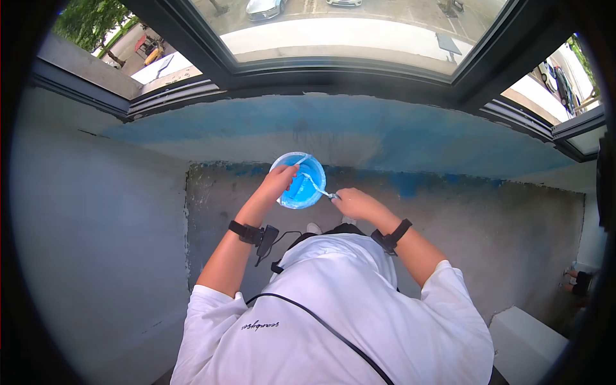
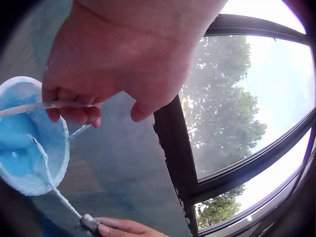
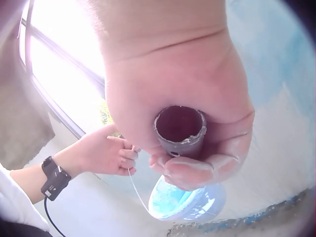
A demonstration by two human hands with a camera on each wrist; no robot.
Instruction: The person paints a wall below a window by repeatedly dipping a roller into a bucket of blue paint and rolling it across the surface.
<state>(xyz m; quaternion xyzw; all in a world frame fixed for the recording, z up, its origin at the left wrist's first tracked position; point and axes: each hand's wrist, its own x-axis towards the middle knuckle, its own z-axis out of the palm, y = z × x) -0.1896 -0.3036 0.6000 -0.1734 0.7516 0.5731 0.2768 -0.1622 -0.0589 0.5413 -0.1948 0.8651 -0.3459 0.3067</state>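
A white bucket (image 1: 323, 172) with bright blue paint in it hangs in front of the body. My left hand (image 1: 279, 181) curls its fingers round the pale bail handle (image 2: 29, 107) of the bucket. My right hand (image 1: 359, 205) grips the dark tubular handle (image 3: 183, 147) of a paint roller, its hollow end facing the wrist camera. From there a paint-coated wire shaft (image 2: 55, 190) reaches into the bucket. Inside, the blue-covered roller sleeve (image 2: 15, 141) lies at the paint. White smears mark the right fingers (image 3: 224, 160).
Ahead stands a low wall (image 1: 256, 125) with uneven blue paint, under dark window frames (image 1: 346, 80). Blue splashes mark the concrete floor (image 1: 449, 224) along the wall. A white block (image 1: 526, 343) sits at lower right, and part of another person (image 1: 581, 282) shows at the right edge.
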